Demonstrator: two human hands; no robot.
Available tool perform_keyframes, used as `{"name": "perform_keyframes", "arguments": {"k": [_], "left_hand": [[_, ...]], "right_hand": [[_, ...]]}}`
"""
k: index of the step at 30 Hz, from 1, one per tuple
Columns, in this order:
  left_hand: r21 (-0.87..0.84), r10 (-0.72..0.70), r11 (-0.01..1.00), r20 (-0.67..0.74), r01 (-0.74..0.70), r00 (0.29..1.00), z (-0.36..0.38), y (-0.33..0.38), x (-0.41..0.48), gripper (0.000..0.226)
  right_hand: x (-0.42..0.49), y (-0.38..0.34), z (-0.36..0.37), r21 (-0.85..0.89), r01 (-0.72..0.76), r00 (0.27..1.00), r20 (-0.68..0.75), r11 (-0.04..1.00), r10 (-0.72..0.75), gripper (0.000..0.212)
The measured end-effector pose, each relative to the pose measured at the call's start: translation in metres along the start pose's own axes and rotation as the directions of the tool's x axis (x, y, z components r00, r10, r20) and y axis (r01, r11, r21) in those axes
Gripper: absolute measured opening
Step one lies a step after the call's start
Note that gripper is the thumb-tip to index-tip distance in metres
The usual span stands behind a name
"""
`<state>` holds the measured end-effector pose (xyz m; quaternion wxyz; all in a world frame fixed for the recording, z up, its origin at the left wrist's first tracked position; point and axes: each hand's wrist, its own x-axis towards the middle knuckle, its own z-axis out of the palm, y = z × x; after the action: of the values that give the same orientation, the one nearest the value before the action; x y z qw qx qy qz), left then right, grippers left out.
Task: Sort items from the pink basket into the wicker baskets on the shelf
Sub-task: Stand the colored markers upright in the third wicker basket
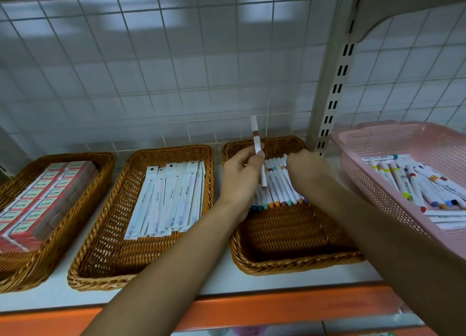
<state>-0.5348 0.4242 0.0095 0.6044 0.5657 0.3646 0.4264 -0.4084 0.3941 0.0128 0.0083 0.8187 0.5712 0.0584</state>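
Fingers [259, 156] of the left hand [239, 179] pinch one marker [256, 141] upright, probably to slot it in. Meanwhile the right hand [307, 166] sits on the marker row [280, 184] in the center-right wicker basket [290, 265], likely squaring it up, grip hidden.

The marker [256, 138] in my left hand [242, 181] is white with a brown band. The wicker baskets [290, 234] are golden-brown weave. The pink basket [393, 131] is perforated, the boxes [37, 197] red and white, the shelf edge [277, 308] orange, the wall [176, 70] white grid tiles.
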Motion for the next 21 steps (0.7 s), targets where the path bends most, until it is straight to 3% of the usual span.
{"name": "perform_keyframes", "arguments": {"k": [5, 9, 11, 14, 21], "left_hand": [[0.316, 0.184, 0.931, 0.033, -0.185, 0.982, -0.005, 0.008, 0.009, 0.01], [0.613, 0.053, 0.777, 0.166, -0.145, 0.985, 0.0, 0.008, 0.028, 0.018], [0.667, -0.042, 0.739, 0.186, -0.094, 0.982, 0.009, 0.005, 0.04, 0.023], [0.712, -0.145, 0.702, 0.187, -0.032, 0.972, 0.028, -0.004, 0.053, 0.026], [0.899, -0.144, 0.417, 0.21, -0.134, 0.967, 0.052, -0.027, 0.069, 0.044]], "right_hand": [[0.004, 0.008, -0.009, 0.123, -0.075, 0.997, -0.015, 0.99, 0.078, 0.014], [0.005, 0.023, -0.016, 0.154, -0.047, 0.989, -0.129, 0.987, 0.068, 0.023], [-0.001, 0.027, -0.015, 0.163, -0.013, 0.978, -0.203, 0.987, 0.046, 0.021], [-0.009, 0.029, -0.014, 0.208, -0.006, 0.98, -0.194, 0.978, 0.048, 0.016], [-0.026, 0.04, -0.003, 0.31, -0.038, 0.98, -0.175, 0.95, 0.096, 0.012]]}}
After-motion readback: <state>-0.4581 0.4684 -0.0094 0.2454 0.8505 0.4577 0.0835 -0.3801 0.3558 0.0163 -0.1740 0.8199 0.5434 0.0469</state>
